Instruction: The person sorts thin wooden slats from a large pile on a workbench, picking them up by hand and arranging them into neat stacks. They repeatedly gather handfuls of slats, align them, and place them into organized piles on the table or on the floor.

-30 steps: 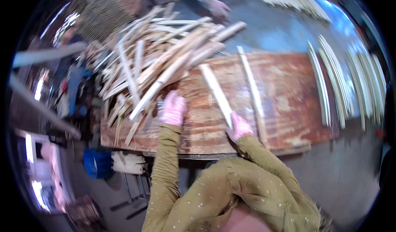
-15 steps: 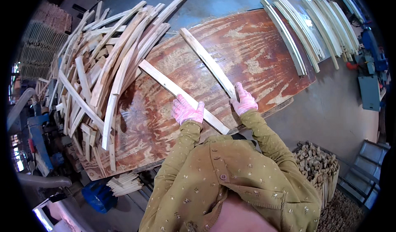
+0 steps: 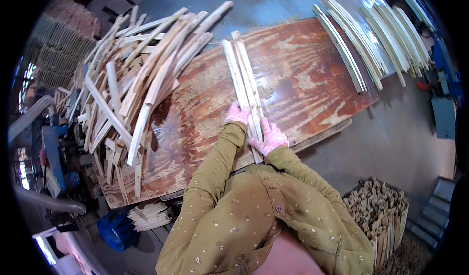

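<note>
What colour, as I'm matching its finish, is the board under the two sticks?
The board is reddish brown with pale patches, best seen in the head view.

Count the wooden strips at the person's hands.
2: the left strip, at the left hand, and the right strip close beside it, at the right hand. The hands hide parts of both.

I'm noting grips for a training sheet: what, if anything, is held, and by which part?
Two wooden strips, side by side, held between left hand and right hand on the halves nearest the person.
</note>
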The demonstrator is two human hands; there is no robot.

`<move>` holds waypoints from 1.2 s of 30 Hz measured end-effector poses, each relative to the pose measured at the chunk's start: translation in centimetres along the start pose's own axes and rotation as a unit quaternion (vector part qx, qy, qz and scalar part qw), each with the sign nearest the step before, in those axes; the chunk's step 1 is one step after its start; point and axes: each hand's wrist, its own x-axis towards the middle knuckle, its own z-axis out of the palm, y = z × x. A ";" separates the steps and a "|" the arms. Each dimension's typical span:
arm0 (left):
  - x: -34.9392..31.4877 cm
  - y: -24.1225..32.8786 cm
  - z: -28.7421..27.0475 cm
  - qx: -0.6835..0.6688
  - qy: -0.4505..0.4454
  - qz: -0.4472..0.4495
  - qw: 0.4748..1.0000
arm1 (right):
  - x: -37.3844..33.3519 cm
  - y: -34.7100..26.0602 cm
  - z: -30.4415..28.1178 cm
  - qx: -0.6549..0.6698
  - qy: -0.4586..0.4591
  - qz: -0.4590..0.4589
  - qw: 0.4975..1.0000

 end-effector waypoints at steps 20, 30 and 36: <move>8.5 11.3 -32.6 0.433 0.069 0.296 0.848 | -8.4 -2.9 6.6 0.087 0.078 0.298 0.947; -4.7 8.1 -14.3 0.375 -0.072 0.514 0.768 | -20.8 -0.1 11.0 0.372 0.305 0.277 0.832; -11.8 8.0 -5.9 0.375 -0.220 0.510 0.742 | -32.2 9.3 11.7 0.777 0.609 0.026 0.155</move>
